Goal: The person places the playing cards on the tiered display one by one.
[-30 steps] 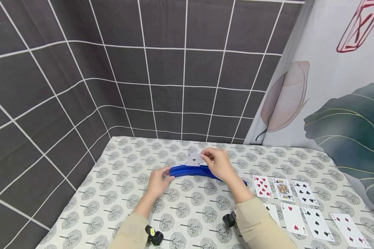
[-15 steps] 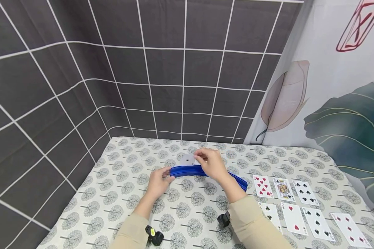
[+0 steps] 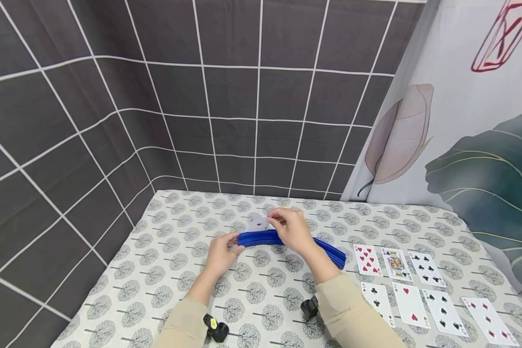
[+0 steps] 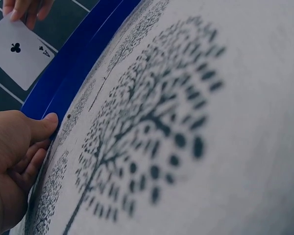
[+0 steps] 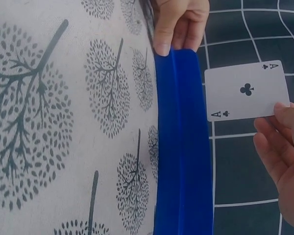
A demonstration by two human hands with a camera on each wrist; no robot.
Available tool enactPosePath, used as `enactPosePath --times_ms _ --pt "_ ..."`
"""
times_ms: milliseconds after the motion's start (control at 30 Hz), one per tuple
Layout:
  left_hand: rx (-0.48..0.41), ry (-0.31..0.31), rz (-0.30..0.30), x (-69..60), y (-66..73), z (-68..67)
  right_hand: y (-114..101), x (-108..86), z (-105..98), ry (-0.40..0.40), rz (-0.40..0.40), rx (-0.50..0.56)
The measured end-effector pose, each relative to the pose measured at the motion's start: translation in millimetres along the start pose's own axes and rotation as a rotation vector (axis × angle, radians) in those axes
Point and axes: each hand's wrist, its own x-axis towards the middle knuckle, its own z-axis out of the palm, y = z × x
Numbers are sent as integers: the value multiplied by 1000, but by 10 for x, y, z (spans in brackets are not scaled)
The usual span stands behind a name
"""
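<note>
Pinching ace of clubs (image 5: 246, 90) at three o'clock with right hand (image 3: 292, 231), gripping blue card holder (image 3: 258, 238) at nine with left hand (image 3: 221, 253). Probably light, flexible, slick — best taken by an edge.

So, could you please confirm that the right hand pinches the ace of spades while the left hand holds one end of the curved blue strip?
Not quite: it is the ace of clubs, not spades, as the right wrist view shows. The right hand does pinch it, and the left hand does hold one end of the strip.
</note>
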Motion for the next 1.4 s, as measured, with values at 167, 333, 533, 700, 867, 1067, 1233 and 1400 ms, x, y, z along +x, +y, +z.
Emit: enactPosePath --times_ms 167,333,533,700,867,1067,1233,1400 --pt "0 -6 -2 9 11 3 -17 3 17 -17 21 -7" --pt "-9 -9 -6 11 11 2 -5 3 50 -32 45 -8" --pt "-19 -9 -7 10 25 5 4 11 88 -37 20 -28" --pt "-25 -14 -8 6 34 4 -15 1 94 -39 -1 -96" --pt "-24 -11 -13 8 24 10 -13 -14 93 -59 18 -100" --pt "-19 -5 -5 8 -3 13 3 -31 80 -76 69 -34" --pt "-13 1 1 -3 -20 8 15 -66 43 -76 96 -8" --pt "-9 2 -4 -11 -15 6 22 -115 -32 -58 85 6"
